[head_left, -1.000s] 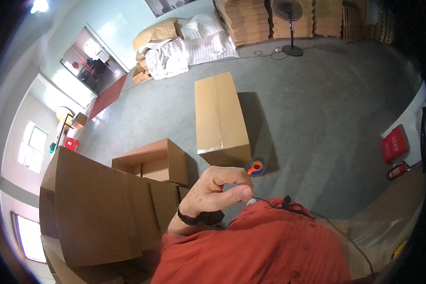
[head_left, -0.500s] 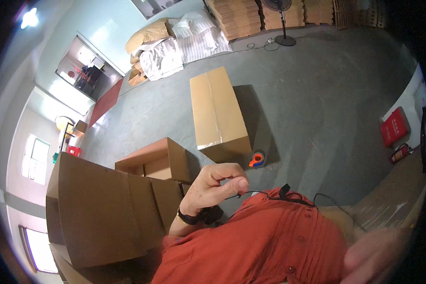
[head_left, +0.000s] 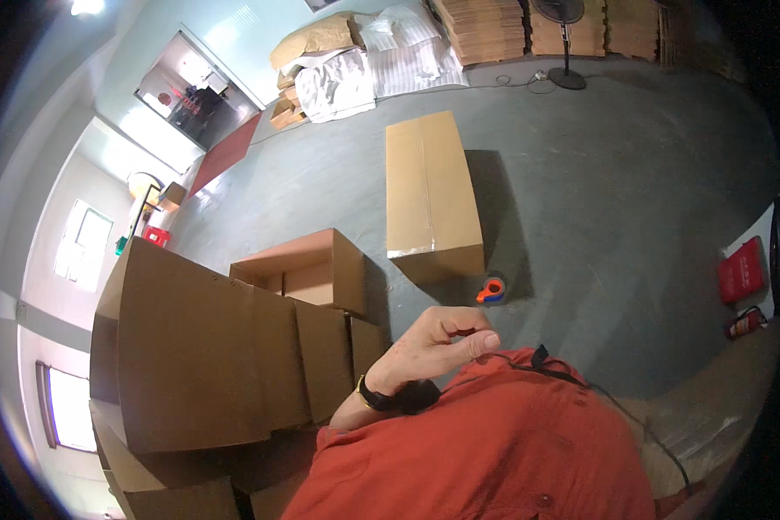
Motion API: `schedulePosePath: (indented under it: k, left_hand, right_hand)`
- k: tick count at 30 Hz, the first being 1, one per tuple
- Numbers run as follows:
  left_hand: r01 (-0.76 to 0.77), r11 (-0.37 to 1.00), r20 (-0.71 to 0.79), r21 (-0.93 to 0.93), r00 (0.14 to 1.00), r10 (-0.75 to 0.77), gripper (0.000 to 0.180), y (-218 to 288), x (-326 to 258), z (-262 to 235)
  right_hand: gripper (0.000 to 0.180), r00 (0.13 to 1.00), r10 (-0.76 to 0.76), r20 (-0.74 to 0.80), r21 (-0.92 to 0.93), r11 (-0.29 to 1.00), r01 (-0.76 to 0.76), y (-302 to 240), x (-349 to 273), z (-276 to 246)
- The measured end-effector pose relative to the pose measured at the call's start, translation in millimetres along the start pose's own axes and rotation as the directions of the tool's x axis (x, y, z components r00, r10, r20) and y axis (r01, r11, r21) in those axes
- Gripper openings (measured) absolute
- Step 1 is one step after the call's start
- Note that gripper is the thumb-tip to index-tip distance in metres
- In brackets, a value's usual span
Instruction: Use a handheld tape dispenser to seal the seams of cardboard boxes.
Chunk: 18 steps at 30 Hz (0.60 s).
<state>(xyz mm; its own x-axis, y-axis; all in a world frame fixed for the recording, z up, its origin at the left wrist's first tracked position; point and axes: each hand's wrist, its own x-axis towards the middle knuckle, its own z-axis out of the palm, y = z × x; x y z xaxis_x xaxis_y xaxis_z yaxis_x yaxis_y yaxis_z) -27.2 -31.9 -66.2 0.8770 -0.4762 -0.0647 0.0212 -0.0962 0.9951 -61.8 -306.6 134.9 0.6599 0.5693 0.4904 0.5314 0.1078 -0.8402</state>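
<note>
My left hand [head_left: 433,348] is in front of my red shirt [head_left: 494,442], its fingers curled and the thumb pressed toward the index finger. A thin black cable [head_left: 646,426] runs from beside the thumb tip across the shirt to the lower right, and the hand appears to pinch it. A black band with a dark square piece [head_left: 418,396] is on my left wrist. My right hand is not visible. Beyond the left hand, an orange and blue tape dispenser [head_left: 491,291] lies on the floor beside a long, taped cardboard box [head_left: 433,191].
Open cardboard boxes [head_left: 191,347] stand close at my left, with another open box [head_left: 347,269] behind them. Farther off are white wrapped bundles [head_left: 338,85], stacked flat cardboard [head_left: 481,30] and a black standing fan [head_left: 566,52]. A red case [head_left: 742,270] and a fire extinguisher [head_left: 745,323] are at right.
The view has shifted, so the room and boxes sit differently in the picture. My left hand keeps its curled shape. The blurred right hand at the lower right has gone from view.
</note>
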Motion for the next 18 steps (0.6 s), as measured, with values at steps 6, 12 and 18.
schedulePosePath:
  k: [6, 12, 18]
  left_hand:
    - [-0.001, 1.000, 0.000, -0.030, 1.000, 0.001, 0.030, -3.1, 6.2, 6.6]
    - [-0.004, 1.000, 0.008, -0.030, 1.000, 0.004, 0.030, -5.3, 11.2, 7.5]
    - [0.008, 0.998, 0.030, -0.058, 1.000, -0.006, 0.030, -7.1, 17.8, 6.4]
  right_hand:
    - [0.023, 0.999, -0.051, 0.006, -0.059, 0.997, 0.051, 12.3, 0.8, -5.8]
    - [0.022, 0.998, -0.065, 0.009, -0.141, 0.988, 0.066, 21.6, 0.8, -11.6]
    - [0.021, 0.997, -0.073, -0.012, -0.238, 0.969, 0.068, 29.9, 2.9, -12.7]
